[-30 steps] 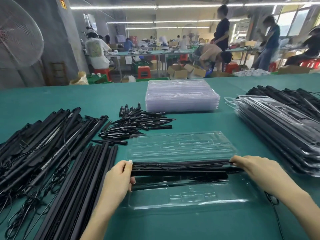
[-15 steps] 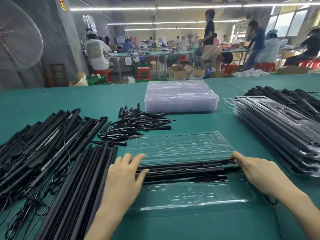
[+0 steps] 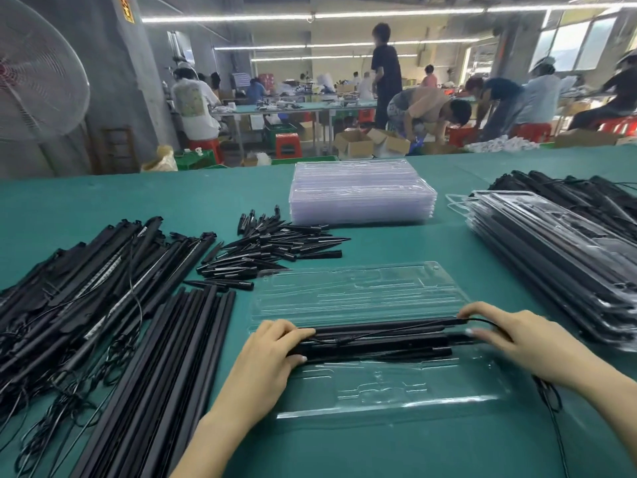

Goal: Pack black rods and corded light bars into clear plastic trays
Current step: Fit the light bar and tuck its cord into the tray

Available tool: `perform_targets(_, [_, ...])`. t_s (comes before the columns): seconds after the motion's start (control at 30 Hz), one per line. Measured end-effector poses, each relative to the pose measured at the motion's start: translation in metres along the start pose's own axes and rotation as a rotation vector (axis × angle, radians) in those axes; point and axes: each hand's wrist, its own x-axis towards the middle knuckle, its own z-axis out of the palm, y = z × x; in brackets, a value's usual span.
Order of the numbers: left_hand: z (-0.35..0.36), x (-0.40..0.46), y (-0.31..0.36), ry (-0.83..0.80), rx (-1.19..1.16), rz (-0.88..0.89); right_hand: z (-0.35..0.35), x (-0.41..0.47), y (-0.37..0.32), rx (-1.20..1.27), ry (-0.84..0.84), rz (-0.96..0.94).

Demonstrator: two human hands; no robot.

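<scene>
Left hand [image 3: 272, 346] curls over the left end of the black bundle [image 3: 375, 339], fingers [image 3: 293, 334] wrapped on top; right hand [image 3: 510, 336] grips the right end, fingers [image 3: 474, 310] bent over it; bundle of rods and a corded light bar spans between both sets of fingers, lying in the open clear tray [image 3: 379, 391] on the bench [image 3: 103, 205]; risk: thin cord [image 3: 482, 320] looping out beside the right fingers could snag or get pinched outside its channel; uneven pressing could leave rods unseated.
</scene>
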Motion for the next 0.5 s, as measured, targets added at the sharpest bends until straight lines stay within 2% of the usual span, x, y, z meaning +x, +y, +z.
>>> perform_targets(0.07, [-0.004, 0.000, 0.002, -0.007, -0.031, -0.005, 0.001, -0.001, 0.001, -0.043, -0.032, -0.033])
perform_targets(0.2, [-0.007, -0.001, 0.010, 0.018, 0.104, 0.045, 0.003, -0.001, 0.004, -0.041, 0.012, -0.069])
perform_targets(0.3, [-0.007, -0.002, 0.008, 0.037, 0.065, -0.024, 0.004, 0.000, 0.002, 0.061, 0.036, -0.051])
perform_targets(0.5, [-0.006, -0.002, 0.006, 0.005, 0.008, -0.003, 0.002, 0.006, 0.003, 0.292, 0.087, -0.035])
